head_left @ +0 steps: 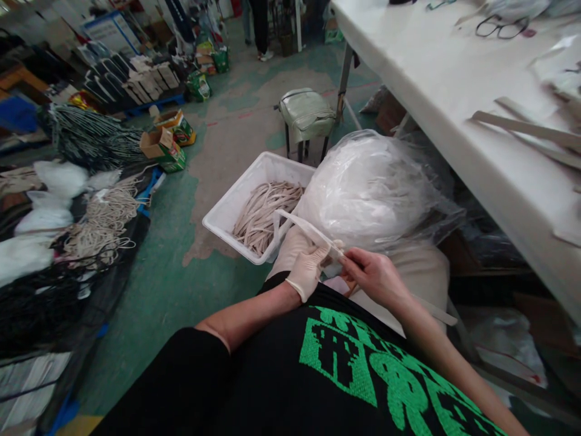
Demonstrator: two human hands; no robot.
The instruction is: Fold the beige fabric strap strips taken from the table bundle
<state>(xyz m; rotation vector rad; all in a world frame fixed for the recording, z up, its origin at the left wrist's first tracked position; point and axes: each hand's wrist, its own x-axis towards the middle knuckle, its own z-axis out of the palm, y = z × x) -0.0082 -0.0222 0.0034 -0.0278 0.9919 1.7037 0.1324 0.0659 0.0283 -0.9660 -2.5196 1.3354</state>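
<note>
My left hand (pixel 309 268), in a pale thin glove, is closed on a light flat strip (pixel 305 226) over my lap. One end of the strip reaches over the edge of a white plastic bin (pixel 227 192). Bare-skinned, my right hand (pixel 370 272) pinches the same strip just to the right of the glove. Many beige strips (pixel 267 212) lie in a loose heap inside the bin. A large clear plastic bag with white contents (pixel 363 181) rests against my knees. Another pale strip end (pixel 438 310) shows beneath my right forearm.
A white table (pixel 436 79) on the right holds eyeglasses (pixel 502 27) and loose strips (pixel 526 127). Behind the bin is a stool with a green cushion (pixel 306 112). Cord bundles (pixel 102 224) and small cartons (pixel 163 148) sit at left. A person's legs (pixel 259 27) show far back.
</note>
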